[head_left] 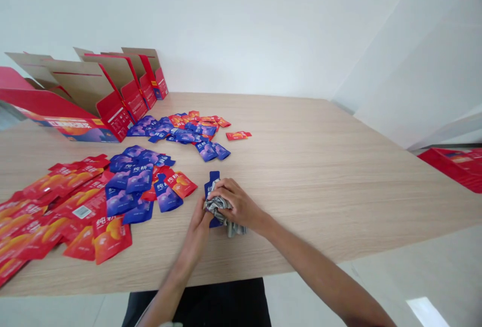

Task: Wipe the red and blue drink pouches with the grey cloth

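A small blue pouch [214,176] with white lettering lies near the front middle of the table. My right hand [238,203] is closed around a crumpled grey patterned cloth [219,208], which presses on the pouch and hides most of its middle. From the left, my left hand [200,218] pinches the edge of the pouch, close against the cloth; its fingertips are partly hidden. Just to the left lie another blue pouch [167,195] and a red pouch [181,183] with an orange fruit print.
Large red pouches [56,201] overlap at the left, beside a pile of blue pouches [139,177]. Further back is a mixed heap of small pouches [188,128]. Open red cartons [86,128] stand at the back left. A red box [455,164] is at the far right.
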`<action>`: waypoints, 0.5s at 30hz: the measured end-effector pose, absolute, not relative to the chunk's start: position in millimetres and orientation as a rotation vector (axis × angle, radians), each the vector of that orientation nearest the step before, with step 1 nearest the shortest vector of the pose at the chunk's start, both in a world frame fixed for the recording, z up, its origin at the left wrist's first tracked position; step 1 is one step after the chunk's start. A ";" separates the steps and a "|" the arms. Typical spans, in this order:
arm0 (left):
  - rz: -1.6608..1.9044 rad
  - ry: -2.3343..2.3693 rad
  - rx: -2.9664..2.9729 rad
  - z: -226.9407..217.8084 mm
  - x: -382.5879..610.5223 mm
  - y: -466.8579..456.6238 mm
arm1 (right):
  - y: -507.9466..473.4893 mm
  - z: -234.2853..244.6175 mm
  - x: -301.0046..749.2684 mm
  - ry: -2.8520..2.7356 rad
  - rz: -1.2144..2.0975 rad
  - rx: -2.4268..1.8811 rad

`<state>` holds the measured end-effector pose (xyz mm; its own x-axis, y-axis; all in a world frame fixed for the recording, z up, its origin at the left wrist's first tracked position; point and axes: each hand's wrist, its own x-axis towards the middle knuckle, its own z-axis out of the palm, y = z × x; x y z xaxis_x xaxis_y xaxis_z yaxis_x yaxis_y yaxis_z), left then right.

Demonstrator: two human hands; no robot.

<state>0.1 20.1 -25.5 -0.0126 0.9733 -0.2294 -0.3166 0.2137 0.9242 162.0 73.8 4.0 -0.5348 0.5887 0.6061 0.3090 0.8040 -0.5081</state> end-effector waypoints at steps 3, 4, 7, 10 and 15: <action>1.282 1.068 0.574 -25.9 2.9 16.6 | 72.8 -3.7 157.0 -2.119 0.504 -0.700; 1.303 1.046 0.520 -23.0 3.4 16.2 | 71.9 -5.0 156.4 -2.109 0.516 -0.680; 1.376 1.025 0.433 -10.4 2.3 15.4 | 68.0 -6.1 155.7 -2.186 0.509 -0.591; 1.436 1.060 0.382 -1.1 -0.8 13.5 | 63.3 -5.2 155.0 -2.351 0.449 -0.540; 1.421 0.938 0.316 -6.8 0.8 7.8 | 60.3 -3.9 154.7 -2.389 0.361 -0.506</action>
<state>0.8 7.8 -6.8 -0.1214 0.9248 -0.3606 -0.6953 0.1800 0.6958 154.7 60.3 -3.9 -0.7073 0.4449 0.5495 0.2626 0.8869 -0.3801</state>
